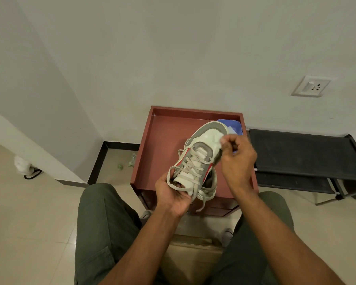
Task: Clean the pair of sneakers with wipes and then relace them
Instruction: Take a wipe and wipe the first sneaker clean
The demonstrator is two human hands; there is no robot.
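Olive-green trousered knees frame the bottom of the view, with both bare forearms reaching forward over them. Left hand [174, 195] cups the heel end of the white leather sneaker with grey suede panels and a red side stripe [199, 161], its fingers curled round the collar and thumb lying along the opening, so the shoe is held in the air, toe pointing away, above the reddish-brown wooden tray-topped counter [158, 145]. Right hand [237, 159] is bunched at the toe cap, its fingers pinching a small crumpled white wipe [221, 138] against the smooth, glossy leather there.

By my reading the cleaning step is in hand, and early: the flat beige laces [190, 171] are still threaded through the eyelets, ends dangling loose below the heel. The next move likely calls for firm rubbing strokes round the toe and along the rubber sole edge, with the left hand turning the shoe to present each side; the napped suede will probably need a lighter touch than the leather.

Behind the toe a blue plastic tub [232, 125] sits in the tray's far right corner. Beneath the held shoe a second sneaker [211, 187] peeks out, mostly hidden.
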